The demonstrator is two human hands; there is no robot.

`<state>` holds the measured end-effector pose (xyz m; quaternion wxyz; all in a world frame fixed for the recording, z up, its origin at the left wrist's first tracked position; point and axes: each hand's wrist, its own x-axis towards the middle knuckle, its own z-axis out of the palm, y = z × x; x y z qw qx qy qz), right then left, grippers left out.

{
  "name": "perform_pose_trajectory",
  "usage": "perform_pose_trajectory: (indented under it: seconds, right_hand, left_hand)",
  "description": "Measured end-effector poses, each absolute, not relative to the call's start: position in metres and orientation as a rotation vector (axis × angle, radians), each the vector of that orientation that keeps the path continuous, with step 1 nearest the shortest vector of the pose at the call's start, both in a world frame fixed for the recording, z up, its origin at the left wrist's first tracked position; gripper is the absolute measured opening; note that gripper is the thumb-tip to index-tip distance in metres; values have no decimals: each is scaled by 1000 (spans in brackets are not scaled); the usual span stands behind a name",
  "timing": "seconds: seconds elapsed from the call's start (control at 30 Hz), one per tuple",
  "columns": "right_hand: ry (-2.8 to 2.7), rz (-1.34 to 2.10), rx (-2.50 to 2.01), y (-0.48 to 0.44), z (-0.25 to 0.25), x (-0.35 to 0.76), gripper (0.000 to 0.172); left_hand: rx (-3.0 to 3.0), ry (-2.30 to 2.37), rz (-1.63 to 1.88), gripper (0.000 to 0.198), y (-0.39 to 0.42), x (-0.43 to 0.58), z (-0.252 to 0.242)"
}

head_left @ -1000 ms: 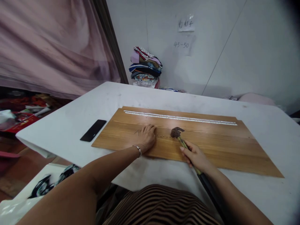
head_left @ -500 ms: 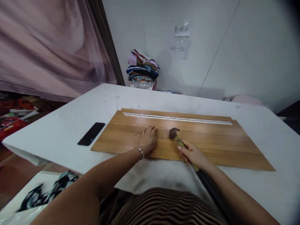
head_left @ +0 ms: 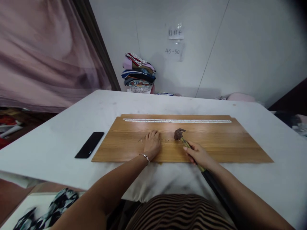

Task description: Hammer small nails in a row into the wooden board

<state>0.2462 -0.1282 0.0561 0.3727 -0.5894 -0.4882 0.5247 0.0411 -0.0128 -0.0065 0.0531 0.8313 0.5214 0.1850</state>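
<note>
A long wooden board [head_left: 216,143] lies on the white table [head_left: 59,127]. My left hand [head_left: 151,144] rests on the board with its fingers curled down near a few loose nails [head_left: 141,139]. My right hand [head_left: 198,155] is wrapped round the handle of a hammer [head_left: 178,134], whose dark head sits on the board beside a short row of nail heads [head_left: 166,140]. A thin silvery strip [head_left: 177,120] runs along the far edge of the board.
A black phone [head_left: 89,144] lies on the table left of the board. Folded clothes [head_left: 138,73] are stacked against the white wall behind. A pink curtain [head_left: 43,54] hangs at the left. A patterned bag [head_left: 45,210] sits low at the left.
The view has swung to the right, so the board now looks square-on. Both hands and the hammer keep their places on the board.
</note>
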Motion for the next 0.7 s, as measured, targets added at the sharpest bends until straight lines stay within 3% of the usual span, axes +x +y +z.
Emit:
perform_pose_trajectory:
  seconds: [0.7]
  right_hand:
    - [-1240, 1339, -1559, -131, 59, 233, 23]
  left_hand:
    - [2539, 1589, 486, 37, -16, 41, -1]
